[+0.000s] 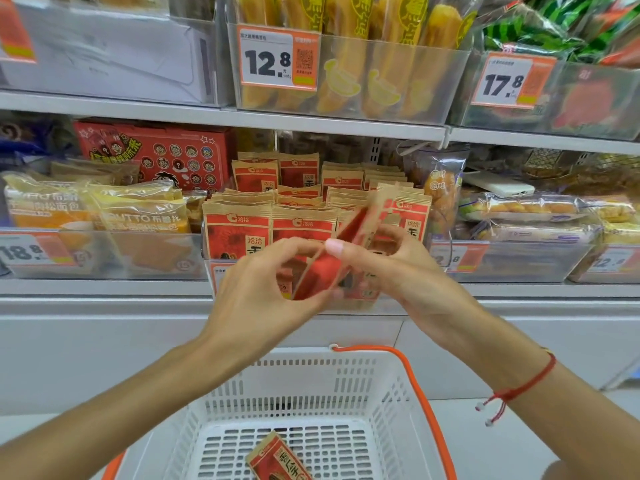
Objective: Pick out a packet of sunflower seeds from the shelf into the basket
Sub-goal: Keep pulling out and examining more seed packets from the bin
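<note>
- Red-and-tan paper packet of sunflower seeds (346, 251): held tilted, edge-on to the camera and blurred, just in front of the clear shelf bin (207, 251) of matching packets, above the basket.
- Left hand (263, 289): fingers curled, thumb and fingertips pinching the packet's lower left edge.
- Right hand (391, 261): fingers wrapped round the packet's right side, thumb on top.
- Handling, by judgement: light, flat, crinkly paper skin with loose seeds shifting inside; not fragile, a bit slippery. Best held by a flat pinch across the sealed edge.
- White slotted plastic basket with orange handle (349, 372): directly below the hands; one matching packet (277, 459) already lies on its floor.
- Around: yellow bread packs (97, 213) in the bin to the left, an orange-and-white price tag reading 12.8 (278, 60) on the shelf above.
</note>
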The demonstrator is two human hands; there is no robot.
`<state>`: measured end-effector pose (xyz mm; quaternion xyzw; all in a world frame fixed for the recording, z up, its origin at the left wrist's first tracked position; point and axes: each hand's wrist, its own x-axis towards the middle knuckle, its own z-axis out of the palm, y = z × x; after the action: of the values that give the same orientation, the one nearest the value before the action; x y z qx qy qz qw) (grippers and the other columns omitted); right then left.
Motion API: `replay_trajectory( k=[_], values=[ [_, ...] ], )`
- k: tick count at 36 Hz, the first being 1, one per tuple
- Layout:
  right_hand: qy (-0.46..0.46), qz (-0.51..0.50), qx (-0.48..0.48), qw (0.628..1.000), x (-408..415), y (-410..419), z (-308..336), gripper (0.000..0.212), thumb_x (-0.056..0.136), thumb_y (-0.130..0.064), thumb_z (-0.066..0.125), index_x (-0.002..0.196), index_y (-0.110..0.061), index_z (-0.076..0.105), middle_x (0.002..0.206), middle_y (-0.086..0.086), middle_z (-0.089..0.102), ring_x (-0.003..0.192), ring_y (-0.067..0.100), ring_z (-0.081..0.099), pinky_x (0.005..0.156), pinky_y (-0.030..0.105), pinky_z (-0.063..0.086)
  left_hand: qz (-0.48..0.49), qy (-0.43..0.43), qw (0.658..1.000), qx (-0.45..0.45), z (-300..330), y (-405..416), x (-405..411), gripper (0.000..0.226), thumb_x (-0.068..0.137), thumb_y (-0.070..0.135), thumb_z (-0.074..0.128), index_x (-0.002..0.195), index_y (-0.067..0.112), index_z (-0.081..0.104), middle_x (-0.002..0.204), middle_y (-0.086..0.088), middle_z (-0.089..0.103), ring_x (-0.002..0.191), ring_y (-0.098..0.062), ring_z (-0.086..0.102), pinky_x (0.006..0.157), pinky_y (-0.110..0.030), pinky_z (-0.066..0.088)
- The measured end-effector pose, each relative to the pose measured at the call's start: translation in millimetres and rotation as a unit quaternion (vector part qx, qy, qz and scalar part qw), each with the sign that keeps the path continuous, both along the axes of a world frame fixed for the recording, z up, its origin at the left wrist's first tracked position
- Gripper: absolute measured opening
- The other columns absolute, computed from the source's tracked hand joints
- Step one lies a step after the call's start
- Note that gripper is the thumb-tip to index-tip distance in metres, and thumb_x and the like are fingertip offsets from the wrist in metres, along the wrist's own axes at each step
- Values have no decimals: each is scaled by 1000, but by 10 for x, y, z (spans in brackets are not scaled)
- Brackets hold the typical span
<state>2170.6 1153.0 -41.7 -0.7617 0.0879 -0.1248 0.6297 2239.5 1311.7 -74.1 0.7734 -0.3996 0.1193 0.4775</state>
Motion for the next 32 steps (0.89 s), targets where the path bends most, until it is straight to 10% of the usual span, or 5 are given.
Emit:
replay_trajectory(
  k=[3, 8, 32],
  values=[
    [-17, -31, -39, 999, -23, -18, 8, 78, 52, -54, 77, 123, -31, 51, 99, -20, 68, 85, -8, 66, 61, 12, 51, -27, 89, 995, -43, -13, 21, 90, 42, 75, 29, 80, 110, 39, 61, 101, 25, 70, 93, 5, 66, 83, -18, 54],
    [-74, -112, -83, 988, 48, -152, -41, 13, 80, -24, 76, 90, -23, 69, 85, -9, 72, 79, 2, 67, 64, 15, 53, -90, 208, 971, -80, -52, 55, 197, 40, 74, 30, 69, 112, 35, 58, 109, 17, 70, 104, 2, 65, 84, -13, 52],
    [-152, -177, -98, 967, 73, -259, -79, 9, 82, -23, 75, 80, -25, 66, 75, -1, 74, 67, 6, 70, 63, 21, 57, -115, 312, 943, -9, -169, 2, 208, 40, 82, 41, 59, 121, 32, 66, 110, 18, 71, 106, 1, 65, 86, -14, 51]
  ],
)
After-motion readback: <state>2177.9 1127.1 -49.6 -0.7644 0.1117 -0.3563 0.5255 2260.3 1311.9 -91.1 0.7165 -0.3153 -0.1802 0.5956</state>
